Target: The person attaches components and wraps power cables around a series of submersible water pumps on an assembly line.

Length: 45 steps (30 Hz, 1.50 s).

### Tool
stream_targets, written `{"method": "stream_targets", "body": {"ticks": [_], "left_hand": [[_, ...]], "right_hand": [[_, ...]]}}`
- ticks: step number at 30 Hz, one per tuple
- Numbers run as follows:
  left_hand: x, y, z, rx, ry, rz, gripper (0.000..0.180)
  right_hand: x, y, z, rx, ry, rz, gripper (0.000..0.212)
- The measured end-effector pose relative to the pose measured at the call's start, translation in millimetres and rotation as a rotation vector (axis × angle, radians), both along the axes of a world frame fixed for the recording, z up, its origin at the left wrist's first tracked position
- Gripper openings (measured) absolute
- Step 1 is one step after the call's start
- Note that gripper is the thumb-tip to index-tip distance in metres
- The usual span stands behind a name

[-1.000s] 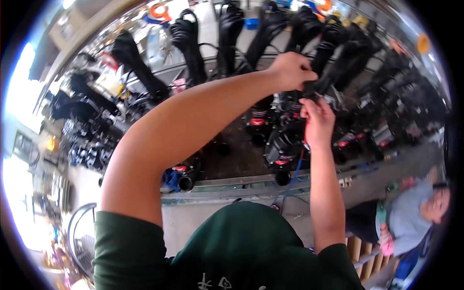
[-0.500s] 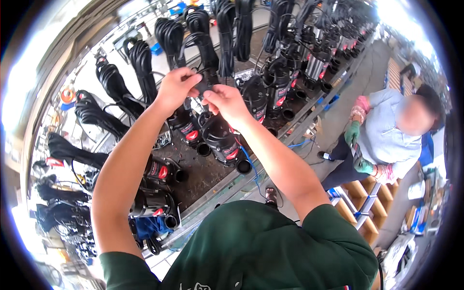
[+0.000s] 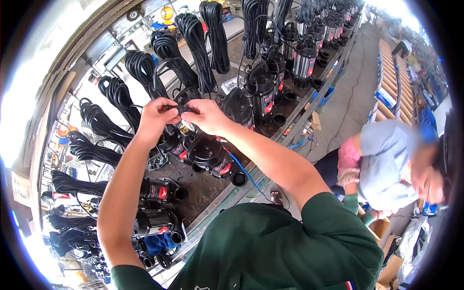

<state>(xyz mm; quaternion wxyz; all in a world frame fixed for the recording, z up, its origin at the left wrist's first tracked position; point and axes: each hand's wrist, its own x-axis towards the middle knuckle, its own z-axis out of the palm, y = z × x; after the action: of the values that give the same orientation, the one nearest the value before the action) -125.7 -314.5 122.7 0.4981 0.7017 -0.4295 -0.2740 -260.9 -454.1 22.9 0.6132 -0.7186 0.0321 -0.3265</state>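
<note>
Both my hands meet above a submersible pump (image 3: 205,151) with a black top and a red label. My left hand (image 3: 155,120) pinches one end of a short black cable piece (image 3: 182,109), its fingers closed. From the other side, my right hand (image 3: 207,116) grips the same piece between thumb and fingers. Its exact shape is partly covered by the fingertips. Just beyond the hands hangs a bundled coil of black cable (image 3: 171,55). A blue wire (image 3: 244,166) runs beside the pump toward the bench edge.
More pumps (image 3: 261,89) with upright cable coils line the bench (image 3: 208,191) to the far right and near left. A metal rail (image 3: 324,79) edges the bench. At the right, a co-worker (image 3: 382,159) in a grey shirt bends near wooden-partitioned boxes (image 3: 386,82).
The view has shifted, so the bench's contents appear displaced. My hands remain together, now with the black cable piece showing between them. The co-worker has moved lower and bent over.
</note>
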Motion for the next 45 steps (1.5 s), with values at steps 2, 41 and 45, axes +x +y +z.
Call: {"method": "stream_targets", "body": {"ticks": [2, 41, 45], "left_hand": [[0.1, 2.8, -11.3, -0.022, 0.059, 0.040, 0.020], [-109.5, -13.3, -153.8, -0.543, -0.650, 0.584, 0.022], [-68.0, 31.2, -244.5, -0.300, -0.537, 0.801, 0.012]], "right_hand": [[3.4, -5.2, 4.8, -0.077, 0.086, 0.060, 0.023], [25.8, -88.8, -3.7, 0.012, 0.374, 0.187, 0.023], [25.0, -86.0, -0.9, 0.022, 0.363, 0.208, 0.022]]}}
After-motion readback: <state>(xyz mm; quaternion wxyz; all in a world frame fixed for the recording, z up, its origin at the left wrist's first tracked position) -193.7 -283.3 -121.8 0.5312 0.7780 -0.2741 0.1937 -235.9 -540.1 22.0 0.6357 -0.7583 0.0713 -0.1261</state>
